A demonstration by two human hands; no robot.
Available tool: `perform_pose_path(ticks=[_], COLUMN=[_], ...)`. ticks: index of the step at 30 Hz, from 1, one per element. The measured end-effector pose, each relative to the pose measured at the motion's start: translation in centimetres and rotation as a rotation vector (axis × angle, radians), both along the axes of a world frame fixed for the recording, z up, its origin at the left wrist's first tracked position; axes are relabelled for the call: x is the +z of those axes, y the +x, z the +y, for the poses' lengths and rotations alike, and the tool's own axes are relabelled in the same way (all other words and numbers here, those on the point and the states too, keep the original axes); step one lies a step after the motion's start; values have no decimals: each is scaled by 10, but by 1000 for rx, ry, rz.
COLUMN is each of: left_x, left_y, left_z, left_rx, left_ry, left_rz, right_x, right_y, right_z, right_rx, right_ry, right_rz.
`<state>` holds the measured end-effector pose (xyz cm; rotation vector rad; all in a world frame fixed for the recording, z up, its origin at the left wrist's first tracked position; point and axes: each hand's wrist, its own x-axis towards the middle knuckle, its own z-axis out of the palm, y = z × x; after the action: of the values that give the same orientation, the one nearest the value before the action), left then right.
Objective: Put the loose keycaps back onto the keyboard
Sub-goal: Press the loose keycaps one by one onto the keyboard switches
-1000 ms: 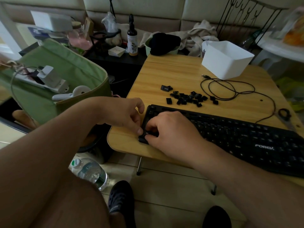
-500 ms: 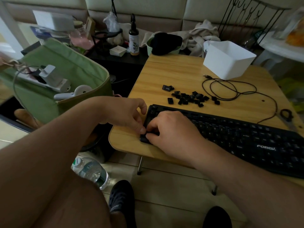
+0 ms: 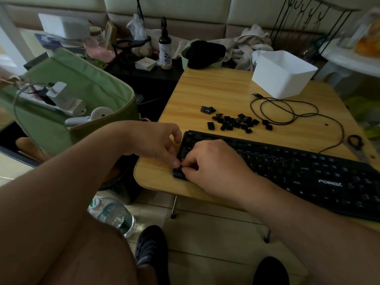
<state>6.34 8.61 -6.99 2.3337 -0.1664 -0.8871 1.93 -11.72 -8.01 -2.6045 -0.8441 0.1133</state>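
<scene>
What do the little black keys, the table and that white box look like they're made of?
Loose keycaps: probably matte black moulded plastic, going by their hard edges. Table: pale wood or wood-look laminate, with printed-looking grain and a slight sheen. White box: likely smooth, thin-walled plastic.

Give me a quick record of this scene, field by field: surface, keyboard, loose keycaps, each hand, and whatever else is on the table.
surface: wooden table
keyboard: black keyboard at the near edge
loose keycaps: cluster of keycaps beyond the keyboard, not yet fitted
left hand: left hand, fingertips at the keyboard's left end
right hand: right hand, fingers curled down on the same corner; any keycap beneath is hidden
other: white box, coiled cable
</scene>
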Motion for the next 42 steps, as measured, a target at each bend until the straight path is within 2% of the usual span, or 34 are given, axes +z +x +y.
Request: perform_pose_path(ticks=[8, 14, 19, 21, 23, 26, 28, 32, 37, 40, 42], left_x=[-1, 3, 7, 15, 20, 9, 0, -9, -9, -4, -2], left_y=[0, 1, 5, 10, 18, 38, 49, 66, 71, 72, 67], left_z=[-5, -4, -13, -15, -20, -43, -63, -89, -93, -88, -88], left_rx=[8, 50, -34, -23, 38, 158, 175, 58, 24, 98, 233], left_ry=[58, 30, 147, 115, 59, 41, 59, 215, 335, 237, -53], left_rz=[-42, -12, -91, -90, -167, -449, -571, -607, -657, -630, -507], right_x=[-2, -2, 2, 7, 10, 12, 12, 12, 13, 11, 9], right_y=[-2, -2, 11, 22, 35, 51, 56, 59, 59, 58, 57], right_z=[4, -3, -23, -35, -48, -65, -71, -80, -91, -96, -97], right_rx=[2, -6, -153, -227, -306, -403, -425, -423, -417, -392, -347], right_ry=[-58, 27, 150, 164, 160, 150, 158, 163, 188, 214, 255], right_rz=[-33, 1, -28, -26, -28, -53, -60, -87, -105, -104, -120])
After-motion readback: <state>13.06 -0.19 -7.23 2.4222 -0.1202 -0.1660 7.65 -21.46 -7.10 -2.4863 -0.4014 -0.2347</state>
